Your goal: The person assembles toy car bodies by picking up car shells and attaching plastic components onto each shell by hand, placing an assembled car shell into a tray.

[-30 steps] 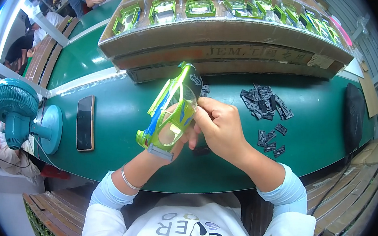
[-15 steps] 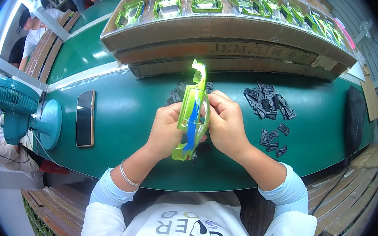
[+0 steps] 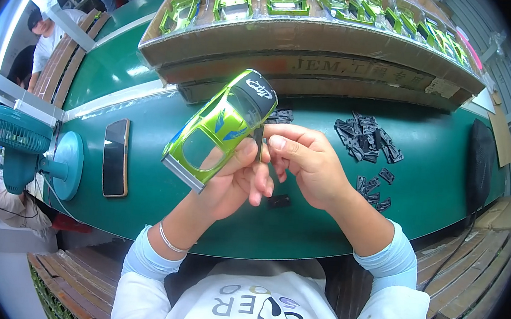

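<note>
Both hands sit in the middle of the frame, close together. The left hand (image 3: 229, 184) wraps around a shiny green toy car body (image 3: 218, 129) and holds it up above the table, tilted, with its dark end pointing up and to the right. The right hand (image 3: 304, 164) pinches a thin black part (image 3: 259, 143) between thumb and finger, right against the side of the car body. A thin bracelet (image 3: 170, 242) goes around the left wrist.

Just below the hands, one small black piece (image 3: 278, 201) lies alone on the green table (image 3: 160, 209). To the right of the hands there is a pile of small black parts (image 3: 367, 136), with a few more scattered just under it. To the left of the hands a phone (image 3: 116, 157) lies flat on the table, screen dark. Farther left, near the edge of the frame, stands a small teal fan (image 3: 25, 151).

Behind the hands, across the top of the frame, a long cardboard tray (image 3: 314, 40) holds a row of more green car bodies (image 3: 287, 1). At the upper left, other people (image 3: 47, 38) sit at another table.
</note>
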The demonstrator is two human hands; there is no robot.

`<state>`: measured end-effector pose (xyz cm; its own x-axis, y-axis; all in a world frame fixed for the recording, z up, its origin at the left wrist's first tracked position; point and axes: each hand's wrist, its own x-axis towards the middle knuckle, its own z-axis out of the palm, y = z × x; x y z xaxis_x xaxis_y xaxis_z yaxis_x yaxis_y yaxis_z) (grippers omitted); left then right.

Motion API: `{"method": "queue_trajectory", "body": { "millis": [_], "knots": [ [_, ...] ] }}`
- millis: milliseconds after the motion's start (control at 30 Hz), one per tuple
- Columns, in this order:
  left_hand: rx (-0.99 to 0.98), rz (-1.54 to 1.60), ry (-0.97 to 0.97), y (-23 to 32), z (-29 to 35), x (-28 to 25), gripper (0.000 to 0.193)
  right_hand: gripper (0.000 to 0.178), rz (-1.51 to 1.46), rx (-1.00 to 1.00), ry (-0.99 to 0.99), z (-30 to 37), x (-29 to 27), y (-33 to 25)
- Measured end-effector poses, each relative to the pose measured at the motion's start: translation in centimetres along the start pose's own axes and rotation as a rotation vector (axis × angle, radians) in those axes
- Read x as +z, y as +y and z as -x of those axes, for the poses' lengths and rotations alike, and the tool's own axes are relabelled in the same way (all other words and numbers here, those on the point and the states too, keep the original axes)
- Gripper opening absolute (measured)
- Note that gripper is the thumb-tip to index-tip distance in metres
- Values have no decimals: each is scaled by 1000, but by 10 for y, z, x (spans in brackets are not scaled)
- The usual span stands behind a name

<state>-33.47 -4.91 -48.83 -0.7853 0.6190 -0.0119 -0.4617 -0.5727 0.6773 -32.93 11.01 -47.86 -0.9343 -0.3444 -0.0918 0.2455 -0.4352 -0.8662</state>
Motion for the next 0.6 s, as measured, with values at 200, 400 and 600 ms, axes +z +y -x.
{"method": "queue_trajectory", "body": {
  "millis": [200, 400, 600],
  "knots": [
    [-20, 8, 34, 2, 0, 10, 26, 30, -19, 27, 9, 1, 0, -1],
    [-15, 67, -4, 1, -3, 9, 26, 29, -23, 38, 18, 1, 2, -2],
    [-68, -126, 9, -1, -2, 0, 27, 17, 320, -226, 87, 4, 6, 2]
  ]
}}
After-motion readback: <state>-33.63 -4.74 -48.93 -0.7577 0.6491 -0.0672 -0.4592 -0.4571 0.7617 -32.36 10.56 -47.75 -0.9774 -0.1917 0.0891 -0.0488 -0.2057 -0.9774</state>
